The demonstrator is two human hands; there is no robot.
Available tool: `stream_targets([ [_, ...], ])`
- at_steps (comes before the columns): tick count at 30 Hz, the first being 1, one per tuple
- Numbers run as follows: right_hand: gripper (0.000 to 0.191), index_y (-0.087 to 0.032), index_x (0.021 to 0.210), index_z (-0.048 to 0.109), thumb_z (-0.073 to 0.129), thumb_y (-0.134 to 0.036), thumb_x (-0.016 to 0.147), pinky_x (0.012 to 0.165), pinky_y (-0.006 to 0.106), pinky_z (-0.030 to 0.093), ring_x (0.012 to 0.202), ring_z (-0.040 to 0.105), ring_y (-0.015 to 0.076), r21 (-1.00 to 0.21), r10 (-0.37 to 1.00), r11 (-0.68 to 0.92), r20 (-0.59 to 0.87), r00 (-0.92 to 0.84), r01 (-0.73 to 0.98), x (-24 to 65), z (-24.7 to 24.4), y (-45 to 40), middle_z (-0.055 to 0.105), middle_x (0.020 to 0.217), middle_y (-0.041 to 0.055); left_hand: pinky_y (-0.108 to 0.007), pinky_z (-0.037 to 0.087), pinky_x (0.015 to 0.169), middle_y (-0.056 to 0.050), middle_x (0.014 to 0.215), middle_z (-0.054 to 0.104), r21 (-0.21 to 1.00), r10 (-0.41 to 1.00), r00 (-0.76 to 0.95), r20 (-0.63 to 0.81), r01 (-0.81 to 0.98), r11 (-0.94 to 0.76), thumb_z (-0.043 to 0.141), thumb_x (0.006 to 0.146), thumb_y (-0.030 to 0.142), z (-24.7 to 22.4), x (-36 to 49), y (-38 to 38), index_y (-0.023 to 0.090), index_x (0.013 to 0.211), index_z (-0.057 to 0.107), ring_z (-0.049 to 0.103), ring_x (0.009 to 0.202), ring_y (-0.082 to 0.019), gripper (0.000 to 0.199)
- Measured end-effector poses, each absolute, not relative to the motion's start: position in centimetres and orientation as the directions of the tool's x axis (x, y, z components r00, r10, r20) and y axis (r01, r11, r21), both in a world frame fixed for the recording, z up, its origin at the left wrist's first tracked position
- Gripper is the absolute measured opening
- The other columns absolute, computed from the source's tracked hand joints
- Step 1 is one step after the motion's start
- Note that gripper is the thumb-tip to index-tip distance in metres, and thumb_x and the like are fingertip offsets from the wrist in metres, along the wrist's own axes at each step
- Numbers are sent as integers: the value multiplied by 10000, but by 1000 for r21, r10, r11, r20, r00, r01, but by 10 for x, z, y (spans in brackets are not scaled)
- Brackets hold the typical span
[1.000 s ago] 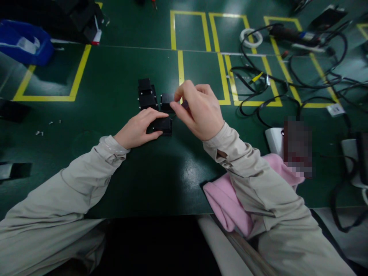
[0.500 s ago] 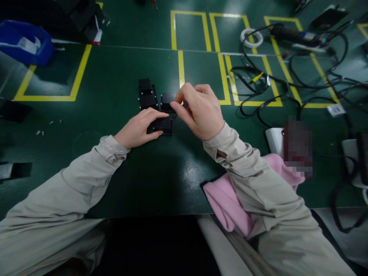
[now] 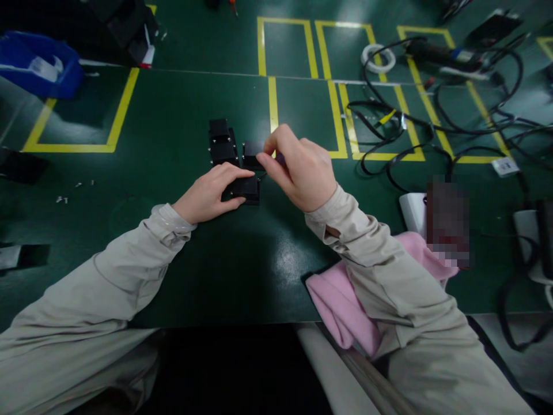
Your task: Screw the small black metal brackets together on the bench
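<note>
My left hand (image 3: 211,192) is closed on a small black box (image 3: 245,185), thumb at its near side and index finger along its top, pressing it to the green table. My right hand (image 3: 301,167) is pinched around a small screwdriver, mostly hidden by the fingers. Its thin dark shaft (image 3: 263,174) slants down to the right end of the held box, where small screws show. Just beyond lies another black box (image 3: 253,153), partly behind my right fingertips. To its left, more black boxes (image 3: 223,152) with bright screws at their sides sit close together, one overlapping another.
Loose screws (image 3: 62,200) lie at the left. A blue bin (image 3: 41,64) stands at the far left. Cables (image 3: 389,129) and a white tape roll (image 3: 378,58) spread over the right side. A pink cloth (image 3: 341,302) lies under my right forearm, near the table edge.
My right hand has turned slightly, its raised outer fingers folding down, while the pinch stays in the same place. The left hand and the box hold still.
</note>
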State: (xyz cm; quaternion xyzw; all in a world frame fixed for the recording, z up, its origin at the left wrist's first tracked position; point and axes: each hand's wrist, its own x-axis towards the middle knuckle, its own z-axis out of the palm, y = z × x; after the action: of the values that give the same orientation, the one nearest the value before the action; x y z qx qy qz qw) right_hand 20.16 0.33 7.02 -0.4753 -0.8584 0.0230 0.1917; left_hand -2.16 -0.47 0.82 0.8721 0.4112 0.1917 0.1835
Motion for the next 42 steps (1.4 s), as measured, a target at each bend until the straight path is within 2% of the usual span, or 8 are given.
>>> stream_targets([
  [2,486,-191,1092,589,222,-502,1023,768,307,456,758,621,166,-218,822,549,312,-475,807,202,70,3,617,832,36,-458,442,1061,-106,1263,598,476,785,590,191,643,-600,581,916,327,8,-22,-5,176,1350,531,554,1210,-286,463],
  [7,343,-182,1130,550,251,-305,1015,812,308,463,775,620,153,-233,789,588,377,-485,775,203,68,4,640,871,34,-449,458,1045,-109,1268,602,475,784,590,194,642,-601,572,927,340,9,-21,-5,176,1357,532,565,1202,-282,462],
  [10,311,-176,1146,526,268,-269,1000,851,310,463,775,614,144,-245,769,612,410,-491,752,204,66,6,634,864,26,-438,463,1035,-111,1260,606,474,782,591,197,641,-604,573,927,340,8,-22,-5,173,1356,534,571,1190,-277,462],
  [18,489,-198,1021,572,174,-480,1033,898,326,450,713,594,124,-234,753,635,401,-522,736,205,66,7,608,766,-3,-458,438,1066,-103,1271,598,481,789,586,186,646,-593,579,917,339,7,-22,-5,191,1355,531,550,1219,-286,465],
  [27,344,-164,1139,533,234,-268,1003,902,305,456,758,596,140,-211,760,613,419,-496,761,203,65,9,646,858,32,-444,445,1055,-106,1272,598,484,790,587,179,646,-590,573,922,342,9,-22,-5,181,1358,529,557,1200,-277,466],
  [33,482,-198,1045,561,165,-474,1030,895,327,457,712,586,139,-205,756,623,405,-514,755,205,65,8,629,787,12,-447,441,1061,-98,1263,594,486,796,581,173,652,-582,564,917,357,8,-21,-5,193,1349,529,548,1215,-283,463],
  [39,327,-176,1178,520,254,-256,1004,874,346,478,732,620,158,-190,788,583,368,-493,790,200,68,7,652,878,33,-442,446,1056,-103,1268,596,489,791,586,177,645,-587,569,921,341,9,-21,-5,187,1359,530,553,1212,-282,466],
  [42,305,-176,1168,507,264,-239,995,873,354,477,738,626,159,-192,786,589,363,-500,785,200,68,8,647,872,31,-442,455,1044,-104,1260,599,484,786,590,186,641,-595,574,922,339,9,-22,-5,182,1356,531,561,1197,-282,464],
])
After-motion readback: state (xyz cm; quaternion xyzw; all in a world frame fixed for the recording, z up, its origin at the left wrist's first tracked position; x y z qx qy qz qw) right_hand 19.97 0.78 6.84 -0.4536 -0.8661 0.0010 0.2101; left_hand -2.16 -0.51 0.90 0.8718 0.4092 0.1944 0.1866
